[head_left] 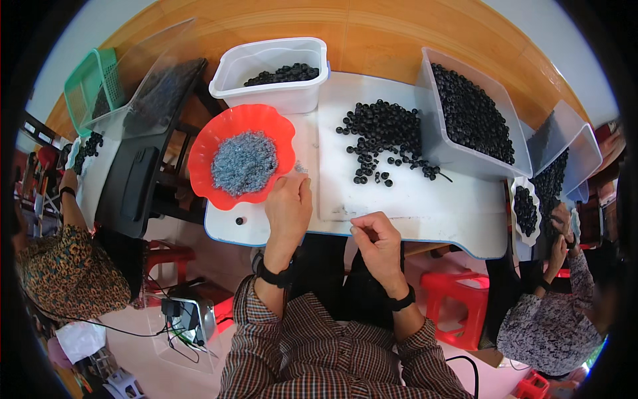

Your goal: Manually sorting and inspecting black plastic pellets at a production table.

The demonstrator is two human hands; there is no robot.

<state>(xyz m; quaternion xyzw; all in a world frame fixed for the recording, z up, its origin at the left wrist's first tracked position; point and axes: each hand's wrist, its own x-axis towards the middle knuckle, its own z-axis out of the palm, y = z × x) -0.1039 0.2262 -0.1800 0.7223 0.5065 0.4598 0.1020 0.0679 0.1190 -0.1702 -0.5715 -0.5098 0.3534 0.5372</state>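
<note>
My left hand (pixel 290 206) is closed at the right edge of a red, wavy-rimmed bowl (pixel 284 130). In this bowl lies a heap of small blue-grey, shiny pieces (pixel 244 163), too fine to name. Just above the table's front edge, my right hand (pixel 379 245) has thumb and forefinger pinched together. Whatever either hand grips is hidden or too small to make out. Beyond the right hand, loose small black round parts (pixel 385 126) are spread over a white board (pixel 399 206). One single black part (pixel 240 221) sits below the bowl.
A white tub (pixel 269 93) with black parts stands behind the bowl. At right, a clear bin (pixel 458 156) is full of black parts, beside a white scalloped dish (pixel 526 213). Co-workers sit left (pixel 73 272) and right (pixel 551 319). A red stool (pixel 455 292) stands at right.
</note>
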